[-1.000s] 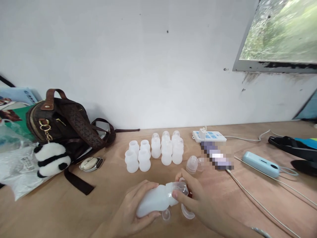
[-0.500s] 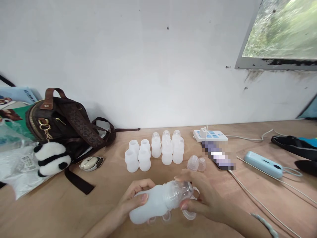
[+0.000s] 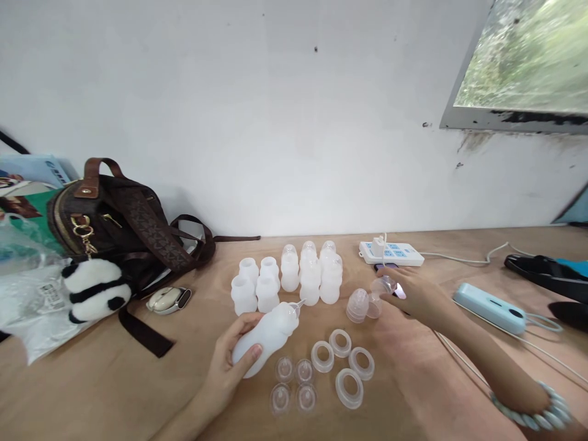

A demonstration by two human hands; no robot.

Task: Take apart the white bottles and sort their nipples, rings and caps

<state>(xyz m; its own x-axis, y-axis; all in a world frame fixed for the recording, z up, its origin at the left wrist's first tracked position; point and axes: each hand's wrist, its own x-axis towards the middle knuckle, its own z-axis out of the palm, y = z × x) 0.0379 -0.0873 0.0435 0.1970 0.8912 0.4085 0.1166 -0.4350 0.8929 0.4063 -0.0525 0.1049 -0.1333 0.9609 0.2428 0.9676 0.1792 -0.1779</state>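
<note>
1. My left hand [image 3: 229, 367] comes in from the bottom edge, forearm angled up and to the right, palm turned inward.
2. That hand is wrapped around a white bottle [image 3: 266, 336], thumb across its lower end and fingers behind it. The bottle lies tilted, base toward me, its thin clear tip pointing up and right toward the standing bottles.
3. My right arm stretches from the lower right corner across the counter [image 3: 138, 392], with a beaded bracelet [image 3: 533, 411] at the wrist.
4. My right hand [image 3: 411, 294] is flat and low, fingers bent narrow around a small clear cap [image 3: 384, 284] pinched at the fingertips. It sits just below the power strip [image 3: 390, 252].
5. Two more clear domed caps [image 3: 361, 304] lie just left of that hand, close to its fingertips.
6. Between my hands, on the bare counter, lie four translucent rings [image 3: 342, 361] and, to their left, four small clear teats [image 3: 294, 383] in a square.
7. A cluster of white bottles [image 3: 289, 278] stands upright behind the held one, near the wall; some have clear caps on.
8. To the far left sit a brown handbag [image 3: 119, 226] with a panda plush [image 3: 94, 289], well apart from my hands. A light blue device [image 3: 487, 304] lies right of my right forearm.
</note>
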